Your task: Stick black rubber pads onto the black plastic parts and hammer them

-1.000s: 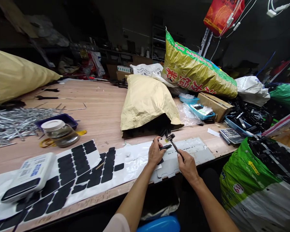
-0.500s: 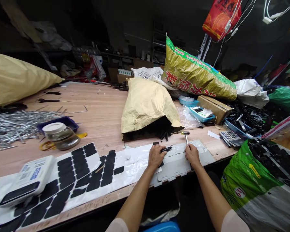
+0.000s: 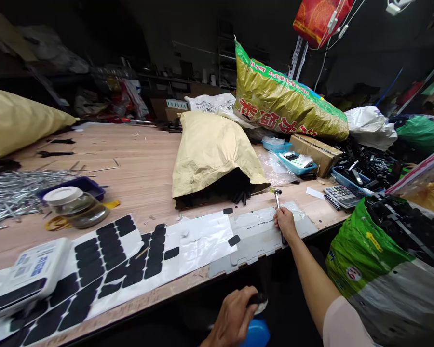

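Observation:
My right hand (image 3: 286, 222) is wrapped round the handle of a small hammer (image 3: 277, 198), whose head points away from me over the grey board (image 3: 255, 226). In front of the table edge and lower down, my left hand (image 3: 233, 315) is closed on a short black piece (image 3: 257, 299); its far end sticks out past the fingers, and its exact kind is unclear. Above the board, a large tan paper sack (image 3: 217, 154) lies with its dark mouth toward me, and several small black parts (image 3: 241, 197) rest at that opening.
White sheets with black stickers (image 3: 90, 253) run along the table's left. A white scale (image 3: 29, 274), a lidded jar (image 3: 77, 207) and metal rods (image 3: 18, 193) stand there. To the right are a calculator (image 3: 342, 196), blue baskets (image 3: 296, 164) and a green sack (image 3: 369, 250).
My left hand has left the board and come down toward me past the table edge, carrying the black piece. My right hand keeps the hammer over the board. The view has shifted slightly.

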A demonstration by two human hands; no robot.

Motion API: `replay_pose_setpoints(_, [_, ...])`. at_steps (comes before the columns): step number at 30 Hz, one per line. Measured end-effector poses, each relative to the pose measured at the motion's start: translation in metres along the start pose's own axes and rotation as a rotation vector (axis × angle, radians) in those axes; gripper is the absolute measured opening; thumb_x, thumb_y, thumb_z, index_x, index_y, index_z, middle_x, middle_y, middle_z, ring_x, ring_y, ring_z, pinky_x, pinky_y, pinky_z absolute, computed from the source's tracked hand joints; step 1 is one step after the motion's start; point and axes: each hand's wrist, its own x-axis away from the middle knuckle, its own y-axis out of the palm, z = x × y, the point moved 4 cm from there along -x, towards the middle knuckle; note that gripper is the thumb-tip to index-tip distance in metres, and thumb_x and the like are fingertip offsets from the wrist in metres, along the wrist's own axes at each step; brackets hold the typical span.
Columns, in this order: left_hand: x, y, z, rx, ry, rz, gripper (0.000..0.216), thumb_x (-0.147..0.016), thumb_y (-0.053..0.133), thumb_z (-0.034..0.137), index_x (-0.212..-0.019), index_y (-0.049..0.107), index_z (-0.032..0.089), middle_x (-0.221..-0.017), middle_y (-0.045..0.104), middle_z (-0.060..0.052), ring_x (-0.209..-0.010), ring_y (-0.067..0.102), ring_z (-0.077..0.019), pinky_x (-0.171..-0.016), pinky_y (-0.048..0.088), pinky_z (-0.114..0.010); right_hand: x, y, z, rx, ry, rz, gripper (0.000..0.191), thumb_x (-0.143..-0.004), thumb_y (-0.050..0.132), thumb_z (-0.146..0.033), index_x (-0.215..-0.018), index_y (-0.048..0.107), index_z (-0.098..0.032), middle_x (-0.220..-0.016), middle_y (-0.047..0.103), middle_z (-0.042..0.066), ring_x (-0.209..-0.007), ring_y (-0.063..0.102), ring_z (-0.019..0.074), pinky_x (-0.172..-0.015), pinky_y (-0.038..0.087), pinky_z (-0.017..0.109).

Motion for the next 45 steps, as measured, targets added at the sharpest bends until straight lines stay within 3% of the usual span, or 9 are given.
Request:
replay_pose_setpoints(5, [0.018, 0.027, -0.071, -0.149, -0.642, -0.237, 0.043, -0.098, 0.038, 0.031, -0.137, 0.055, 0.024, -0.120, 0.072, -0.007, -0.117, 0.066, -0.0243, -0.102, 0.051, -0.036, 0.000, 0.000, 0.000, -0.017, 0.035, 0.014, 0.023, -0.080, 0.056, -0.043, -0.078, 0.056, -0.020, -0.059, 0.056, -0.004, -0.042, 0.050, 0.0094, -0.036, 0.039, 0.019])
replay_pose_setpoints(9, [0.024, 0.032, -0.087, -0.228, -0.879, -0.448, 0.045, -0.093, 0.040, 0.020, -0.132, 0.062, 0.021, -0.124, 0.070, -0.011, -0.123, 0.062, -0.0290, -0.105, 0.047, -0.044, 0.002, 0.000, -0.003, -0.021, 0.036, 0.019, 0.023, -0.080, 0.056, -0.042, -0.076, 0.056, -0.020, -0.059, 0.055, -0.004, -0.042, 0.050, 0.0090, -0.035, 0.039, 0.018])
replay_pose_setpoints(11, [0.020, 0.029, -0.067, -0.218, -0.734, -0.491, 0.039, -0.090, 0.048, 0.022, -0.125, 0.066, 0.022, -0.116, 0.072, -0.011, -0.112, 0.067, -0.0294, -0.097, 0.051, -0.042, 0.003, 0.000, -0.004, -0.020, 0.034, 0.017, 0.023, -0.080, 0.056, -0.042, -0.076, 0.056, -0.019, -0.059, 0.056, -0.004, -0.042, 0.049, 0.0089, -0.035, 0.039, 0.018])
replay_pose_setpoints(13, [0.003, 0.021, -0.030, -0.158, -0.394, -0.461, 0.027, -0.091, 0.054, 0.027, -0.112, 0.071, 0.025, -0.100, 0.074, -0.007, -0.095, 0.070, -0.0244, -0.086, 0.053, -0.034, 0.003, 0.000, -0.004, -0.013, 0.033, 0.010, 0.023, -0.081, 0.056, -0.042, -0.077, 0.057, -0.019, -0.059, 0.056, -0.003, -0.042, 0.050, 0.0089, -0.035, 0.039, 0.018])
replay_pose_setpoints(17, [-0.067, -0.016, 0.034, -0.059, 0.129, -0.180, 0.023, -0.096, 0.051, 0.030, -0.090, 0.072, 0.023, -0.069, 0.066, -0.003, -0.064, 0.062, -0.0143, -0.065, 0.046, -0.026, 0.003, 0.001, -0.003, -0.001, 0.033, 0.008, 0.024, -0.081, 0.056, -0.043, -0.077, 0.057, -0.019, -0.060, 0.057, -0.003, -0.042, 0.050, 0.0089, -0.035, 0.040, 0.018])
replay_pose_setpoints(22, [-0.186, -0.073, -0.011, -0.185, -0.174, 0.400, 0.019, -0.093, 0.053, 0.023, -0.098, 0.072, 0.020, -0.081, 0.064, -0.003, -0.072, 0.059, -0.0150, -0.069, 0.047, -0.027, 0.002, 0.002, -0.003, -0.028, 0.048, 0.015, 0.022, -0.080, 0.056, -0.041, -0.077, 0.056, -0.019, -0.057, 0.055, -0.004, -0.041, 0.050, 0.0092, -0.034, 0.039, 0.018])
replay_pose_setpoints(27, [-0.242, -0.084, -0.087, -0.347, -0.492, 0.407, 0.022, -0.086, 0.061, 0.017, -0.105, 0.072, 0.012, -0.101, 0.061, -0.012, -0.094, 0.058, -0.0230, -0.083, 0.048, -0.034, 0.002, 0.004, -0.003, -0.052, 0.077, 0.019, 0.020, -0.080, 0.055, -0.039, -0.078, 0.056, -0.019, -0.056, 0.055, -0.004, -0.039, 0.049, 0.0094, -0.033, 0.037, 0.018])
replay_pose_setpoints(35, [-0.243, -0.083, -0.095, -0.434, -0.599, 0.356, 0.016, -0.083, 0.062, 0.025, -0.096, 0.070, 0.019, -0.107, 0.061, -0.011, -0.106, 0.056, -0.0285, -0.084, 0.048, -0.036, 0.003, 0.004, -0.005, -0.057, 0.072, 0.014, 0.022, -0.080, 0.055, -0.040, -0.074, 0.054, -0.020, -0.057, 0.056, -0.003, -0.039, 0.049, 0.0091, -0.032, 0.037, 0.018])
replay_pose_setpoints(45, [-0.177, -0.079, -0.077, -0.192, -0.459, 0.133, 0.015, -0.077, 0.073, 0.030, -0.091, 0.072, 0.024, -0.091, 0.069, -0.001, -0.092, 0.056, -0.0222, -0.081, 0.044, -0.032, 0.003, 0.003, -0.006, -0.054, 0.063, 0.014, 0.022, -0.080, 0.056, -0.040, -0.072, 0.054, -0.019, -0.057, 0.055, -0.003, -0.040, 0.049, 0.0092, -0.034, 0.039, 0.018])
